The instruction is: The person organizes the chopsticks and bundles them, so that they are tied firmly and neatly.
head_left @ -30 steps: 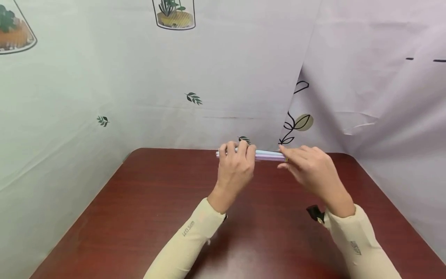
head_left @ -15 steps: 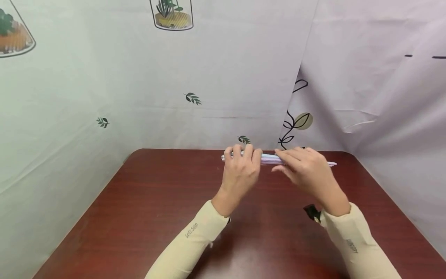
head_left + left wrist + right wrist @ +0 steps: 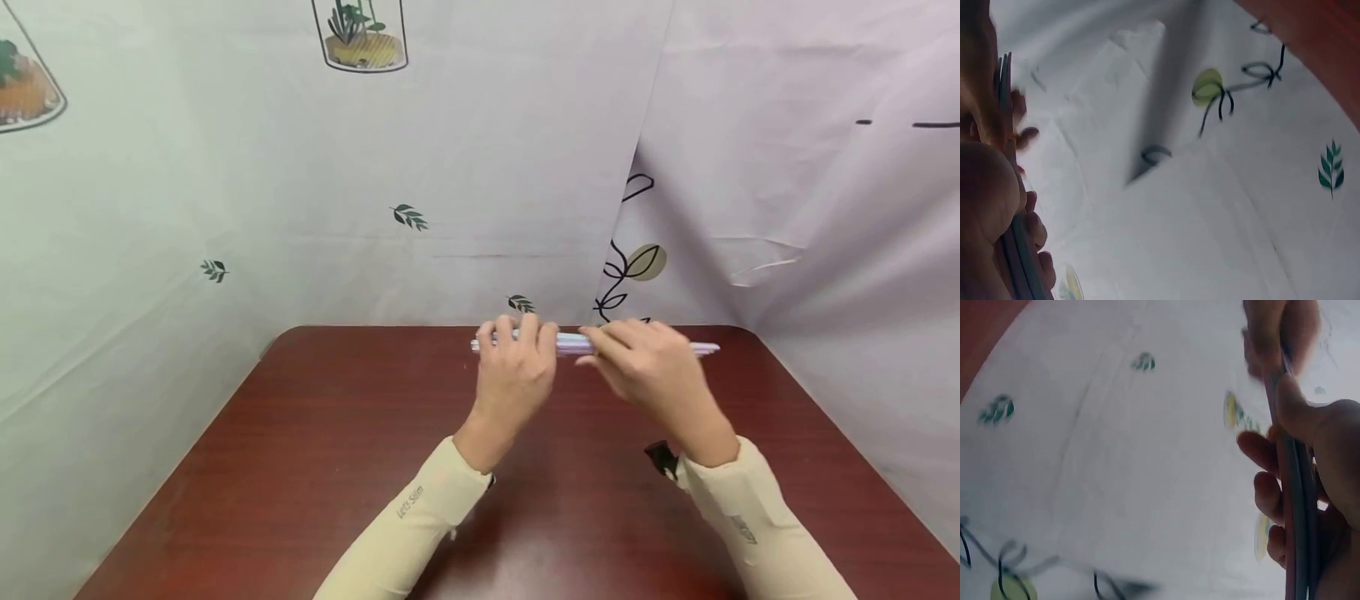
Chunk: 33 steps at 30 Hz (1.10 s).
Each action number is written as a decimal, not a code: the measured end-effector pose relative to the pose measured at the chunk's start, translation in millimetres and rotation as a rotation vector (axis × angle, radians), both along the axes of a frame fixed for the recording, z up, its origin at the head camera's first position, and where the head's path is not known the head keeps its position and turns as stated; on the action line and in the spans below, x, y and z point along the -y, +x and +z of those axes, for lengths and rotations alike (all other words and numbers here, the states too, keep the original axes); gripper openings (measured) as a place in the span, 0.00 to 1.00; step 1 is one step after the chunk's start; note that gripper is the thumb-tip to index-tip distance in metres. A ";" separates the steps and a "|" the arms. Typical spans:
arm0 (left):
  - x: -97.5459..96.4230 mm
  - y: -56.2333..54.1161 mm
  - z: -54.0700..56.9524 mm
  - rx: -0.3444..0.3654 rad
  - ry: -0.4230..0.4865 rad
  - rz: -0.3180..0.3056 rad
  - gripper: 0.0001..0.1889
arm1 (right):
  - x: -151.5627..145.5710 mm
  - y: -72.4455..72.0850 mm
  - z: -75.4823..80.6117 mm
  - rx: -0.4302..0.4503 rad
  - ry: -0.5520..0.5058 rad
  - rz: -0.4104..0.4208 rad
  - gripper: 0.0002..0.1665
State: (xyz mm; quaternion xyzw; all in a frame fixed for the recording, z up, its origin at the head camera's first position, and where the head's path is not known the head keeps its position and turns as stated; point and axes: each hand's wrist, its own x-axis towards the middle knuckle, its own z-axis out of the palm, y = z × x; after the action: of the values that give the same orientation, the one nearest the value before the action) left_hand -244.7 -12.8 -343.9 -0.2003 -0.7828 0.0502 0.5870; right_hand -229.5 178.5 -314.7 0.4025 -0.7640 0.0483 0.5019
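Note:
Both hands hold a bundle of slim pastel sticks point(image 3: 573, 343) level above the table's far edge; whether they are pens is unclear. My left hand point(image 3: 516, 362) wraps the bundle near its left end. Close to its right sits my right hand point(image 3: 651, 367), gripping the bundle with its narrow tips poking out past the knuckles. In the right wrist view, thumb and curled fingers of the right hand point(image 3: 1329, 444) lie around the sticks point(image 3: 1294, 494). The left wrist view shows the left hand point(image 3: 988, 200) around the sticks point(image 3: 1019, 262), with a small yellowish band point(image 3: 1012, 136) near the right hand's fingers.
A dark red wooden table point(image 3: 337, 467) with rounded far corners lies under the arms. Pale cloth point(image 3: 480, 167) printed with leaves and jars hangs behind it and along both sides. A small black device point(image 3: 662, 458) sits at the right wrist.
The right hand has shifted left along the bundle, closer to the left hand. The sticks' right tips, hidden a second ago, now show beyond it. The left hand has moved slightly right and lower.

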 end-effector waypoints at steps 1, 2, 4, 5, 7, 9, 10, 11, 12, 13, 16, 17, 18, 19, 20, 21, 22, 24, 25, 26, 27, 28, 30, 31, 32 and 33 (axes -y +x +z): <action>-0.3 0.2 0.0 0.000 -0.011 -0.002 0.10 | 2.1 0.1 -0.3 0.003 0.006 0.005 0.26; -0.4 0.4 0.3 -0.002 -0.018 -0.005 0.10 | 3.5 0.6 -0.2 0.007 0.014 0.004 0.27; 1.7 0.0 1.4 -0.001 -0.026 -0.006 0.10 | 2.3 1.0 0.5 0.037 0.023 0.000 0.27; 3.6 -0.3 2.3 0.003 -0.022 0.001 0.10 | 0.7 0.8 1.6 0.044 0.009 0.005 0.28; 6.7 -0.5 3.7 0.012 -0.008 0.013 0.09 | -2.8 0.8 4.4 0.039 -0.027 0.004 0.29; 8.4 0.1 4.2 0.028 0.005 0.015 0.09 | -4.6 0.8 6.3 0.014 -0.050 0.008 0.29; 8.5 0.7 4.1 0.037 0.007 0.015 0.09 | -4.4 0.6 6.8 -0.006 -0.056 0.016 0.28; 8.3 1.3 3.8 0.045 0.005 0.014 0.09 | -3.7 0.4 7.0 -0.027 -0.054 0.021 0.26; 7.8 1.9 3.4 0.053 0.004 0.010 0.09 | -2.6 0.1 6.8 -0.049 -0.049 0.024 0.25; 7.2 2.6 2.9 0.062 0.001 0.010 0.10 | -1.3 -0.2 6.2 -0.070 -0.042 0.028 0.24; 5.3 4.1 1.7 0.088 -0.005 0.015 0.10 | 1.8 -0.8 4.2 -0.099 -0.023 0.025 0.21; 4.9 4.3 1.6 0.093 -0.004 0.018 0.11 | 2.1 -1.0 3.6 -0.098 -0.022 0.020 0.21; 4.8 4.6 1.7 0.096 -0.003 0.021 0.11 | 1.9 -1.1 3.4 -0.093 -0.022 0.017 0.21; 4.7 4.6 1.9 0.095 -0.003 0.024 0.11 | 1.1 -1.2 3.5 -0.081 -0.018 0.015 0.21; 4.6 4.6 2.0 0.090 -0.004 0.024 0.11 | -0.4 -1.4 4.2 -0.063 -0.014 0.015 0.21; 4.7 4.6 2.4 0.081 -0.004 0.020 0.10 | -2.6 -1.8 5.2 -0.044 -0.012 0.015 0.21; 4.7 4.4 2.7 0.070 -0.005 0.015 0.10 | -5.8 -2.2 6.5 -0.024 -0.020 0.016 0.23; 5.1 4.2 4.2 0.049 -0.005 0.004 0.09 | -14.4 -3.3 10.2 0.027 -0.074 0.032 0.24; 5.4 4.0 5.0 0.041 -0.002 -0.003 0.08 | -19.5 -4.1 12.0 0.062 -0.126 0.051 0.25; 5.7 3.9 5.9 0.035 -0.001 -0.006 0.08 | -24.7 -5.1 13.6 0.107 -0.198 0.084 0.26; 6.1 3.6 6.7 0.032 0.002 -0.010 0.08 | -29.6 -6.0 14.9 0.150 -0.279 0.119 0.25; 6.4 3.4 7.3 0.031 0.003 -0.010 0.08 | -33.8 -7.0 15.6 0.197 -0.364 0.165 0.23; 6.8 2.9 7.8 0.028 0.001 -0.007 0.08 | -39.4 -9.0 15.6 0.308 -0.516 0.273 0.20; 6.7 2.8 7.5 0.026 -0.003 -0.005 0.08 | -40.7 -10.0 14.7 0.360 -0.581 0.324 0.19; 6.5 2.6 7.1 0.025 -0.006 -0.002 0.09 | -41.1 -10.8 13.7 0.406 -0.636 0.365 0.19; 6.1 2.5 6.4 0.023 -0.008 0.000 0.09 | -41.0 -11.5 12.4 0.447 -0.680 0.402 0.19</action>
State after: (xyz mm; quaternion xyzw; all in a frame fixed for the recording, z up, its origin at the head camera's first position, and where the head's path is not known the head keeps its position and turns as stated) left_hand -242.2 -18.9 -337.5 -0.2032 -0.7894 0.0510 0.5771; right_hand -240.9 219.5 -302.4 0.3346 -0.7010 0.4788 0.4091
